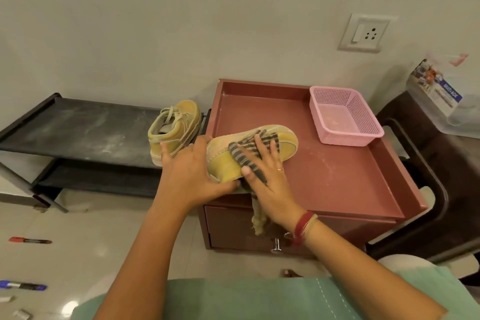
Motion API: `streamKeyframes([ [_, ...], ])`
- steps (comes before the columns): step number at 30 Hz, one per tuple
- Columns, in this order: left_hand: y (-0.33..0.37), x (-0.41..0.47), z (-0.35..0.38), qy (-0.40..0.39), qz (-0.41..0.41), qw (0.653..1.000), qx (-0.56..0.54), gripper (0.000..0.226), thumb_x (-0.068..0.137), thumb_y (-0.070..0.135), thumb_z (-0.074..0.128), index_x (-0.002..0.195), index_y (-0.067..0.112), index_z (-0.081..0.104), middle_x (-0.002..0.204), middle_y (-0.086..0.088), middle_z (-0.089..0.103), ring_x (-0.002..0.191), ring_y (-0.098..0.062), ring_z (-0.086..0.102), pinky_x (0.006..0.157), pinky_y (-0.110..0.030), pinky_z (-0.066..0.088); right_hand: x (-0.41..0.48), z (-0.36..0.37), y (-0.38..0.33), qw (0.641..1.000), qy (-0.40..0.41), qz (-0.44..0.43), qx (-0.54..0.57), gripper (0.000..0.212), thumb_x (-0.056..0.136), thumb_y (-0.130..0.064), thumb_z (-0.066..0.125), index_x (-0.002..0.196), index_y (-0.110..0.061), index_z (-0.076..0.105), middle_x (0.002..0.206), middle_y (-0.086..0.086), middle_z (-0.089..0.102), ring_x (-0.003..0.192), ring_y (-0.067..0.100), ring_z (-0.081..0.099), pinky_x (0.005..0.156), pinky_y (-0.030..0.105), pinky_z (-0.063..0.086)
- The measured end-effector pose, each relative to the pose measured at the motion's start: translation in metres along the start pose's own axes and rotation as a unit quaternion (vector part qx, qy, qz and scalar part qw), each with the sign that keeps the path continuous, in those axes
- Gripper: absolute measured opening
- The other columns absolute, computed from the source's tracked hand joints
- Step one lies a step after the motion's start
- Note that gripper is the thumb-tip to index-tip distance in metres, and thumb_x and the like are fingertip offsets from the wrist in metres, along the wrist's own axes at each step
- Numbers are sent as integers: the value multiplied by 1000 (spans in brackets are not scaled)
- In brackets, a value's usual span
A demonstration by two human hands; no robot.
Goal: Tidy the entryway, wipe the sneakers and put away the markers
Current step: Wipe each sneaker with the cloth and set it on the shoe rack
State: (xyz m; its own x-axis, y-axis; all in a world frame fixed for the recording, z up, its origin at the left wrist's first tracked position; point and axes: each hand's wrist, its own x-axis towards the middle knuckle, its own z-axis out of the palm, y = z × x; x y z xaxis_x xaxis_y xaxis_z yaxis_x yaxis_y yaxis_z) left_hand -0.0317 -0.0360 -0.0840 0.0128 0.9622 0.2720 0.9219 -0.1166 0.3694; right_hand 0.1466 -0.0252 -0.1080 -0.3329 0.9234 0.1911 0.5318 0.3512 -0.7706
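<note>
A yellow sneaker [287, 141] lies on its side on the red cabinet top [337, 179]. My left hand [192, 176] grips its heel end, thumb under the sole. My right hand [265, 169] presses a striped grey cloth [245, 157] flat against the shoe's side, fingers straight; the cloth's tail hangs over the cabinet front. The second yellow sneaker [176, 127] stands on the right end of the black shoe rack [78, 127]. A red marker [30, 240] and a blue marker [23, 286] lie on the floor at the left.
An empty pink mesh basket [345, 117] sits at the cabinet's back right. The cabinet has a drawer with a metal knob [276, 246]. A dark chair [420, 163] with a plastic box stands to the right. Small grey pieces [22, 314] lie on the floor.
</note>
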Motion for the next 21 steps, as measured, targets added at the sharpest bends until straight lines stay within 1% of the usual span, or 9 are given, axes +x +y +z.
streamKeyframes([
  [3,-2,1,-3,-13,8,1000,10,90,55,79,40,126,22,40,100,10,66,107,-17,60,113,-61,4,-20,10,-2,991,-62,-109,-42,40,89,-63,26,129,-66,26,153,-28,0,141,4,-17,113,44,-14],
  [4,-3,0,-3,-11,11,1000,15,91,55,80,40,126,22,41,99,9,66,107,-17,60,113,-60,3,-17,8,3,992,-56,-110,-36,41,88,-65,24,129,-66,26,152,-30,0,141,2,-17,113,44,-13],
  [8,0,1,-3,-5,3,1000,30,96,52,88,41,124,24,43,94,9,66,106,-17,58,113,-58,4,7,-5,10,999,35,33,3,45,81,-77,20,125,-70,22,150,-33,-3,140,1,-18,116,51,-3],
  [12,-2,0,-5,-6,11,1000,29,93,54,85,39,123,22,44,98,7,67,108,-19,59,113,-60,4,-16,10,2,993,-38,-102,-39,44,87,-66,22,131,-64,22,153,-28,2,141,0,-16,112,30,-16],
  [13,-3,0,-5,-8,12,999,35,95,53,86,39,124,23,44,98,7,67,108,-19,59,113,-59,3,-11,8,8,995,-21,-90,-29,43,86,-68,22,129,-66,23,152,-31,2,141,-1,-15,113,33,-14],
  [16,0,0,-6,-13,0,999,49,97,52,90,40,123,24,45,94,8,67,105,-18,59,113,-59,1,17,-10,23,995,74,66,17,46,79,-74,25,124,-65,25,149,-31,4,142,5,-10,116,53,-1],
  [17,1,1,-6,-14,-2,999,51,97,52,90,40,122,24,45,93,8,67,105,-19,59,113,-58,0,17,-11,21,993,77,84,16,46,79,-72,25,124,-63,25,150,-28,4,143,7,-9,116,55,1],
  [18,1,1,-7,-12,-2,999,52,95,52,89,40,122,24,45,92,8,66,105,-19,59,113,-58,-1,12,-9,17,996,63,65,13,46,81,-69,26,126,-62,25,150,-27,4,143,8,-10,116,53,0],
  [21,-3,0,-10,-2,11,999,53,86,55,83,43,118,25,47,89,10,66,103,-18,61,112,-56,-5,-12,1,-1,996,-37,-79,-22,43,89,-60,28,132,-59,27,152,-28,7,142,0,-10,116,37,-7],
])
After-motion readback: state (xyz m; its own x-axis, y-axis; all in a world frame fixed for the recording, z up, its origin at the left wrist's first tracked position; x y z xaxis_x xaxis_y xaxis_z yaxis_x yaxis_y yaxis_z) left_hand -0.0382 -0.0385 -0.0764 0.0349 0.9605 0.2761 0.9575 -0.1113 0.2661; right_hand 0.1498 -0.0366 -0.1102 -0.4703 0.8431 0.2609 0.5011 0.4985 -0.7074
